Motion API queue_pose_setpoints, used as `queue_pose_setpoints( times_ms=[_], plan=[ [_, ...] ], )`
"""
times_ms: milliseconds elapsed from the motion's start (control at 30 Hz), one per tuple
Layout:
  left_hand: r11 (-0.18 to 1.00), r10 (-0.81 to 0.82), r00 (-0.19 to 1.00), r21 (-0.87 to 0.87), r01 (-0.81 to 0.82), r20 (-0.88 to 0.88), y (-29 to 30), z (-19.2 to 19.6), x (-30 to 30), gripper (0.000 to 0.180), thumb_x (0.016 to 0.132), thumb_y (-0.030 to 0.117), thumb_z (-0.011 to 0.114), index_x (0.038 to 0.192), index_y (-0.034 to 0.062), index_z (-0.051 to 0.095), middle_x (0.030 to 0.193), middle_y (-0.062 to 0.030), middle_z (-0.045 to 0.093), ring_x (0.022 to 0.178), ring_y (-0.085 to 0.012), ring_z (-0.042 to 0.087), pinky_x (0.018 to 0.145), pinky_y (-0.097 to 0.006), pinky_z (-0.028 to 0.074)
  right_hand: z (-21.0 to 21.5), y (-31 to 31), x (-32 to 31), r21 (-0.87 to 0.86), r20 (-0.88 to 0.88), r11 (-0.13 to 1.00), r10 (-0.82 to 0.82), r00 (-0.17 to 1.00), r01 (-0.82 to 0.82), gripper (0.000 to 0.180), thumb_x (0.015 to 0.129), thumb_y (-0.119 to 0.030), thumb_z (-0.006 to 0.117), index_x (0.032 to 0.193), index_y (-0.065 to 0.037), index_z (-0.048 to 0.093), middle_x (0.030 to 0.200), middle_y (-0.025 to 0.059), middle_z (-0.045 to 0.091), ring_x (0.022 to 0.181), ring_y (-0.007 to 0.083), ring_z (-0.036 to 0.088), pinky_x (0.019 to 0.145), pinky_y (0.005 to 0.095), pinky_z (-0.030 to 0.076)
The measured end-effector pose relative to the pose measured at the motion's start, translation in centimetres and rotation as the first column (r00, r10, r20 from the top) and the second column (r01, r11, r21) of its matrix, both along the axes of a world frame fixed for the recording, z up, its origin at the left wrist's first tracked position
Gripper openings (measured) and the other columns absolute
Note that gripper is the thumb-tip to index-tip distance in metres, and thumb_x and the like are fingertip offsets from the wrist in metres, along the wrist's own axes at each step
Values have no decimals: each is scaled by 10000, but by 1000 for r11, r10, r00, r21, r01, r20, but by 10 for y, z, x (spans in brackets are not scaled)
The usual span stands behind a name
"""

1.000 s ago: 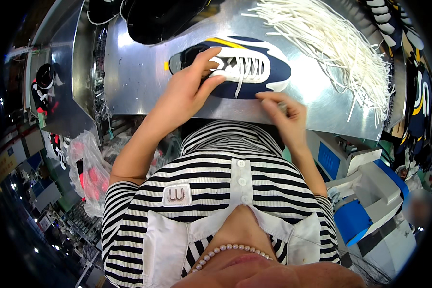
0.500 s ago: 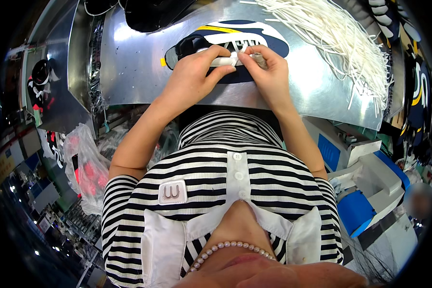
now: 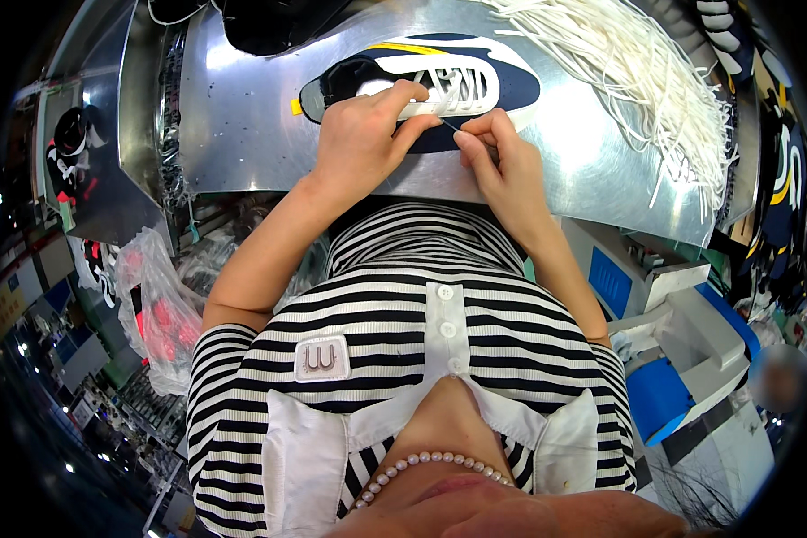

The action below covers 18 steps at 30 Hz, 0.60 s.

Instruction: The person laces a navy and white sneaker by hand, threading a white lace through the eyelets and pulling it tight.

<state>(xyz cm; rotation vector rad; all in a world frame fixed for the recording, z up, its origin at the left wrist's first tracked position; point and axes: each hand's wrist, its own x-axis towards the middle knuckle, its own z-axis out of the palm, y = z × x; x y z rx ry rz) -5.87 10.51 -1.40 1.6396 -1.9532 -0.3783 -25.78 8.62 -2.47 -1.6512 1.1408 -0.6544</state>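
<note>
The shoe upper [image 3: 426,62] lies at twelve o'clock; at its seven o'clock the left hand [image 3: 360,134] touches it, whether pinching I cannot tell; at its five o'clock the right hand [image 3: 506,160] pinches a thin dark tool [image 3: 451,126]

Under the shoe upper [image 3: 508,83], which looks like matt navy cloth, we see a glossy metal tabletop [image 3: 242,134]. The far-right laces [image 3: 632,85] look like matt cord; at left, a plastic bag [image 3: 166,305] shines, crinkled; our near shirt [image 3: 368,307] is ribbed cloth.
</note>
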Motion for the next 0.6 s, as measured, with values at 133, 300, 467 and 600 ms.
queue_pose_setpoints(
  times_ms=[133,300,467,600],
  plan=[
    [999,-44,999,26,45,-20,-2,1,0,309,813,207,785,1048,53,658,854,-119,703,695,-276,681,602,-326,512,0,-7,1,1,-22,1000,21,1000,-21,172,955,-193,624,952,-44,539,687,102,667,624,270,661,577,350,482],
    [972,-234,971,-15,233,-44,1,2,1,292,828,144,752,1079,32,651,766,-139,658,646,-289,642,568,-357,480,-1,-10,22,154,9,985,-77,997,75,163,955,-180,610,943,-39,529,698,111,669,637,256,670,602,359,495],
    [987,-142,986,68,148,-90,9,7,-5,319,845,134,734,1149,76,655,780,-132,665,660,-284,644,591,-349,492,11,-18,2,217,-74,975,61,995,-43,179,954,-209,607,980,-32,600,720,94,669,639,215,657,622,332,502],
    [975,-129,981,161,152,-146,8,7,-1,292,866,165,714,1153,126,675,898,-133,706,727,-289,678,646,-349,521,36,-38,-38,208,-52,978,0,999,11,200,956,-196,625,1044,-18,651,740,23,648,655,76,557,623,239,456]
  ],
)
